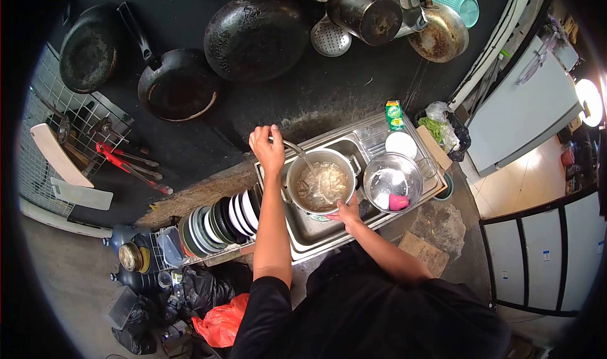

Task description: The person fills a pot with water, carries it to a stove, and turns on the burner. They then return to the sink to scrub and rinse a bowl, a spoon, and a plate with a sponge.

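A metal pot (293,180) with side handles sits in the steel sink (303,232), with churning, frothy water inside. From the curved faucet (292,146) a stream runs into the pot. My left hand (268,149) is closed around the faucet's base end by the wall; its knob is hidden by the fingers. Low on the pot's near right side, my right hand (345,213) grips the wall, thumb at the rim. Just to the right stands a steel bowl (377,180) holding a pink item (398,202). Part of a patterned dish shows beneath the pot.
Plates fill a rack (218,223) left of the sink. A green carton (394,115), a white round item (401,145) and a clear glass (427,167) stand on the drainboard. Blackened pans (256,36) hang on the wall. Bags (221,321) and bottles crowd the floor at left.
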The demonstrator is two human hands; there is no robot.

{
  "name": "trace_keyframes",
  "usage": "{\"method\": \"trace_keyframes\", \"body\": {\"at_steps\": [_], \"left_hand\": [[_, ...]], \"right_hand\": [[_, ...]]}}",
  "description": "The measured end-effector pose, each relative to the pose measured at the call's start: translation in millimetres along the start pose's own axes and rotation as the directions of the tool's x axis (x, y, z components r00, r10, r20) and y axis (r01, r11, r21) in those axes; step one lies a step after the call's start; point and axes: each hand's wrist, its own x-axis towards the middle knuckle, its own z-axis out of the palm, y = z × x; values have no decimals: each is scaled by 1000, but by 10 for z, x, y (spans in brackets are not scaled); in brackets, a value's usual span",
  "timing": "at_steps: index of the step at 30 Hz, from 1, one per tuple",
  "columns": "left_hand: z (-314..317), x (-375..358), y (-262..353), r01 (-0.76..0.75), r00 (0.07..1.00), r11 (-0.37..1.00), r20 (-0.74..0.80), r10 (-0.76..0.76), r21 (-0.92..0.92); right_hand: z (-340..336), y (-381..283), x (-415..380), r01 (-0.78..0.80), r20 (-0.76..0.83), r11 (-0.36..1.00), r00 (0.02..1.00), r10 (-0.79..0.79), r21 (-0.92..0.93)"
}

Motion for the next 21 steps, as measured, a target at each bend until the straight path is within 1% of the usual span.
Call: {"method": "trace_keyframes", "body": {"at_steps": [7,9,13,15,18,21], "left_hand": [[62,-34,-24,-19,1000,1000,-15,19,-3],[60,-38,-25,5,1000,1000,-21,-5,-24],[35,-35,3,25,999,999,-32,-26,-46],[31,-38,16,66,997,996,-27,-68,-55],[33,-42,24,59,996,995,-60,-63,-76],[34,-47,-2,66,996,992,-60,-73,-107]], "right_hand": [[27,-35,-29,14,6,1000,1000,-14,-14],[28,-20,-21,37,23,999,999,-37,-1],[79,-97,-113,22,3,1000,1000,-22,-22],[90,-103,-130,18,-6,1000,1000,-18,-19],[78,-52,-96,26,-8,999,1000,-26,-31],[74,-25,-93,17,-9,1000,1000,-17,-10]]}}
